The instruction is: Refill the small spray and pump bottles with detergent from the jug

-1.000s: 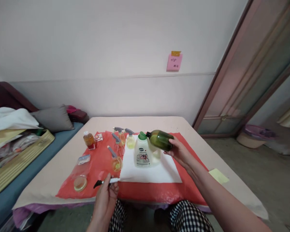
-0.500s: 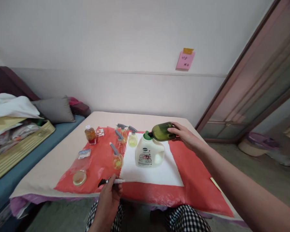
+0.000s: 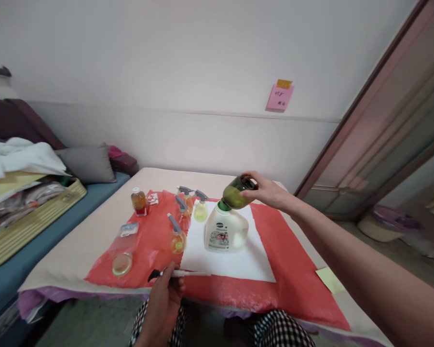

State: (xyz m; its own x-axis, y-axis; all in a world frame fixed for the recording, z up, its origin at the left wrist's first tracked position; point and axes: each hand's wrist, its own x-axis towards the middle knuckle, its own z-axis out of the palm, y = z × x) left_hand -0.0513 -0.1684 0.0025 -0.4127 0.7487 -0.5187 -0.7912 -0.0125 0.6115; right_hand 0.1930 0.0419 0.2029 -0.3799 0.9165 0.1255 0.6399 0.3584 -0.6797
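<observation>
My right hand point(image 3: 262, 189) grips a dark green bottle point(image 3: 235, 195) near its base. The bottle is tipped neck down toward the green spout point(image 3: 223, 206) of a large pale detergent jug point(image 3: 227, 230), which stands upright on a white sheet point(image 3: 235, 270). Whether liquid is flowing cannot be seen. Low at the front edge, my left hand point(image 3: 166, 289) is closed around a slim white dropper-like tool point(image 3: 183, 273) with a black end and a thin pale tip pointing right. Several small spray bottles point(image 3: 178, 239) with grey triggers stand left of the jug.
Red plastic sheeting point(image 3: 292, 250) covers much of the table. On its left are an amber bottle point(image 3: 139, 202), a small packet point(image 3: 129, 229) and a round lidded dish point(image 3: 122, 264). A yellow note point(image 3: 331, 280) lies at right; a pink note point(image 3: 279, 98) hangs on the wall.
My right hand has shifted left and the green bottle is tipped more steeply, its base turned up. My left hand keeps hold of the slim tool. The view has shifted slightly.
</observation>
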